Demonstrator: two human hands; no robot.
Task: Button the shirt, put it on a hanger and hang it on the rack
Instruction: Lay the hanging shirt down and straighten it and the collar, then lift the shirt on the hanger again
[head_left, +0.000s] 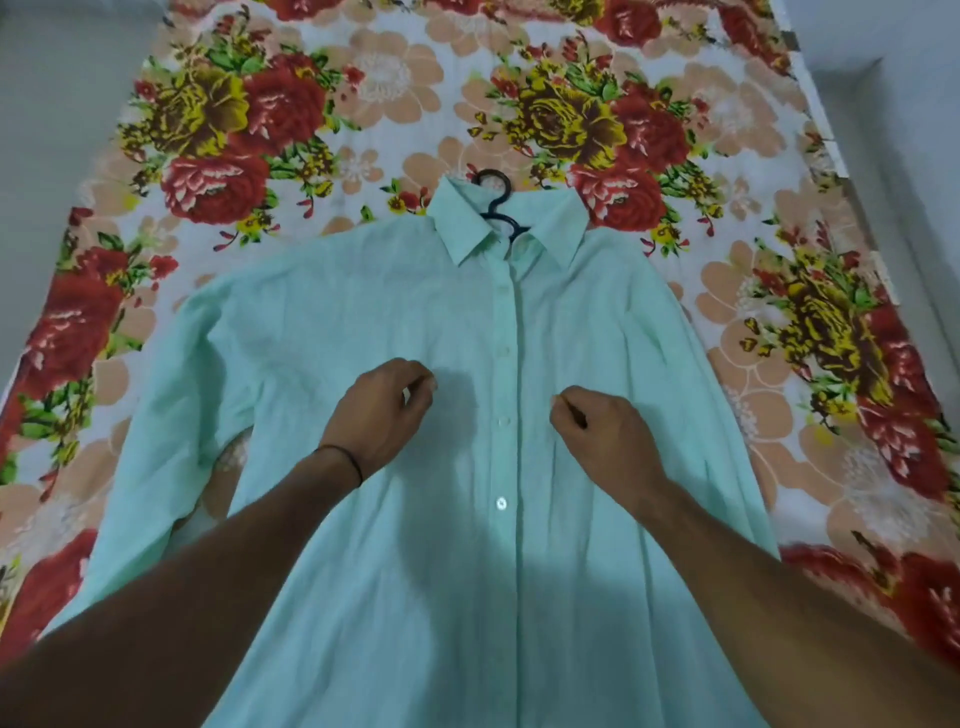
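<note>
The mint shirt lies flat, front up, on the floral bedsheet, collar away from the person, its button placket running straight away between the two hands. A black hanger hook pokes out at the collar, well beyond both. The left hand and right hand rest loosely curled either side of the placket, holding nothing, about equally near.

Two bare forearms, no sleeves in view. Thin dark band circling the wrist behind the left hand. Nothing worn on the right hand; short nails at fingertips.
</note>
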